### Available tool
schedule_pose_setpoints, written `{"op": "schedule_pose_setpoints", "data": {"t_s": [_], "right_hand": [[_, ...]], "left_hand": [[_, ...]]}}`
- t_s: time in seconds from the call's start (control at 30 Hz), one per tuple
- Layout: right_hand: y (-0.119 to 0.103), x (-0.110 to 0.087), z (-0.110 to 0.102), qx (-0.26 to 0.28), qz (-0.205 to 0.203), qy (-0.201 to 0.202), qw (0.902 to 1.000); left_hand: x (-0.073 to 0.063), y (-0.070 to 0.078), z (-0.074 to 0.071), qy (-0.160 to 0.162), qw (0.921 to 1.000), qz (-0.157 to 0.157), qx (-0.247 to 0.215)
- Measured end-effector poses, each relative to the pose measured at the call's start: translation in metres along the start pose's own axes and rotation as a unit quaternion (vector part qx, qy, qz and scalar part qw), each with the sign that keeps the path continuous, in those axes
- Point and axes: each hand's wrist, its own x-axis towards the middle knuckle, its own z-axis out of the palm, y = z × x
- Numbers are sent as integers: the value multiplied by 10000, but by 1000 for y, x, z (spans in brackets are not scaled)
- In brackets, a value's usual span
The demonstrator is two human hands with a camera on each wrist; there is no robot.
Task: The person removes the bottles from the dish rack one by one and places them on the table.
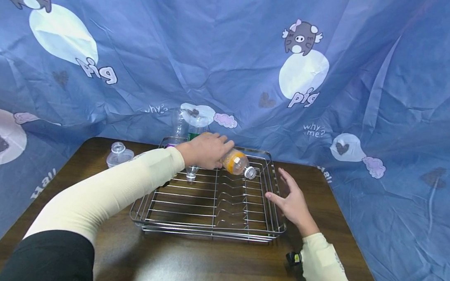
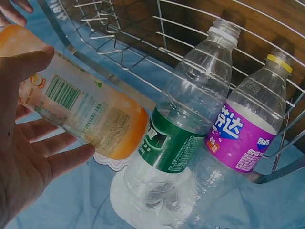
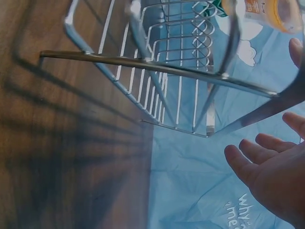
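My left hand (image 1: 209,151) grips a clear plastic bottle with an orange label (image 1: 234,161) above the back of the wire dish rack (image 1: 207,228). The bottle lies tilted, its open white-ringed neck toward the right. Beside it in the rack leans a green-labelled bottle (image 2: 174,138), neck downward. Next to that one, a purple Fanta bottle (image 2: 243,136) with a yellow ring at its neck is also in the rack; my arm partly hides both in the head view. By the rack's right side, my right hand (image 1: 291,202) holds nothing, fingers extended and thumb spread.
Left of the rack, a clear uncapped bottle (image 1: 118,156) stands on the dark wooden table (image 1: 161,260), partly behind my left sleeve. A blue printed cloth (image 1: 227,62) hangs close behind the table and along its sides.
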Motion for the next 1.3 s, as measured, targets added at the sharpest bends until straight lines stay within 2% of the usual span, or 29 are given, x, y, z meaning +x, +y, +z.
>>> {"op": "schedule_pose_setpoints", "data": {"t_s": [0.17, 0.37, 0.63, 0.77, 1.03, 1.3], "right_hand": [[-3, 5, 0, -28, -61, 32, 10000], [-9, 7, 2, 229, -77, -9, 9997], [-47, 3, -2, 545, -229, -144, 9981], [-55, 4, -3, 617, -343, -148, 9974], [-62, 6, -2, 550, -343, -224, 9976], [-70, 10, -1, 381, -358, -250, 9983]], "left_hand": [[0, -1, 1, 80, 9999, 64, -40], [-2, 0, 2, 103, 9995, 106, -265], [-2, 0, 2, 69, 9990, 109, -432], [-2, 0, 3, 128, 9981, 121, -588], [-1, 5, 2, 247, 9956, 231, -875], [0, 8, 0, 417, 9916, 191, -1211]]}}
